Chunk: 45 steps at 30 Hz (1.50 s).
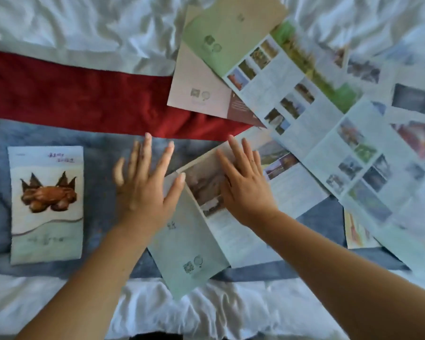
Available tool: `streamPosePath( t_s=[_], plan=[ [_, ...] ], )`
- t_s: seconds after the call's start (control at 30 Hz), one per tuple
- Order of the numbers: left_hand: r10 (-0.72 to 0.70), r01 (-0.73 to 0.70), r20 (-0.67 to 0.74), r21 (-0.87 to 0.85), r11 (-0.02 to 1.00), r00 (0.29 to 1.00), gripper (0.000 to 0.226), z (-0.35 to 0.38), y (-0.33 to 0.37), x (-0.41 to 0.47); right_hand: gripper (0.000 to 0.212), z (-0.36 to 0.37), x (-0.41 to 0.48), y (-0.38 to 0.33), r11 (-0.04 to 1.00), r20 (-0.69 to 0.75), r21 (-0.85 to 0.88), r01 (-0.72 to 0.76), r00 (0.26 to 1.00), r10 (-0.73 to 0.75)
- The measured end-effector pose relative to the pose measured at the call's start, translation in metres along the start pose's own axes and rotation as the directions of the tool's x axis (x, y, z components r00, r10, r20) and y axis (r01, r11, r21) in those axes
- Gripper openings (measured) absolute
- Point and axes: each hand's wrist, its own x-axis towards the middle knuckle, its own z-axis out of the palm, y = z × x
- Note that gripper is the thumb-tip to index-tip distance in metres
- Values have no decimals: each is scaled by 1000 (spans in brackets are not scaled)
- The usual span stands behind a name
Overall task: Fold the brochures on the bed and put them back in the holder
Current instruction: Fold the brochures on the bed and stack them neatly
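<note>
Hands spread flat: left hand (142, 190) and right hand (243, 190) seemingly press the brochure (189, 241).

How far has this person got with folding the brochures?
Early days. One brochure with a brown picture lies folded at the left. The left hand and right hand lie flat on a pale green brochure, part folded. Several open brochures are spread at the right, unfolded. No holder is in view.

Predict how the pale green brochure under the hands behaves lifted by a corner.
Probably floppy and light: the pale green brochure is a thin sheet with creased panels spread out. It may drag, not slide, on the rumpled blue blanket.
</note>
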Motion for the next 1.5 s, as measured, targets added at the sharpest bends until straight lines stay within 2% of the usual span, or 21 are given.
streamPosePath(
  t_s=[0.13, 0.2, 0.27, 0.33, 0.43, 0.53, 0.6, 0.7, 0.8, 1.2, 1.37, 1.5],
  plan=[
    [112, -116, 125, 23, 993, 986, 88, 14, 69, 44, 65, -35, -4, 74, 966, 11, -108, -235, 971, 238],
    [169, -181, 173, 58, 982, 970, 97, 22, 97, 61, 67, -49, -1, 103, 941, 7, -151, -302, 952, 306],
    [190, -213, 222, 84, 973, 956, 96, 31, 124, 75, 70, -60, 1, 127, 923, 15, -176, -341, 937, 349],
    [143, -168, 234, 93, 981, 962, 84, 38, 142, 85, 69, -64, 3, 142, 925, 42, -155, -347, 933, 357],
    [58, -75, 151, 106, 992, 987, 71, 45, 158, 94, 66, -63, 1, 149, 941, 44, -117, -318, 945, 325],
    [41, -51, 94, 110, 993, 995, 67, 45, 160, 96, 63, -57, -10, 144, 970, 63, -112, -214, 973, 222],
    [28, -39, 113, 100, 994, 993, 68, 43, 155, 97, 60, -50, -23, 139, 991, 108, -112, -73, 990, 85],
    [-5, -19, 160, 147, 989, 987, 71, 41, 138, 93, 58, -39, -45, 130, 986, 175, -95, 136, 977, -118],
    [-32, 0, 173, 182, 983, 984, 74, 39, 113, 77, 61, -31, -59, 117, 969, 218, -83, 231, 953, -208],
    [-118, 97, 183, 121, 988, 976, 69, 37, 27, -29, 60, 12, -89, 46, 929, 338, -183, 321, 908, -248],
    [-123, 100, 193, 125, 987, 973, 70, 26, -12, -63, 58, 26, -95, 12, 969, 301, -197, 152, 950, -88],
    [-195, 170, 162, 156, 973, 967, 69, 18, -45, -91, 55, 31, -94, -4, 986, 265, -153, 61, 964, -19]
  ],
)
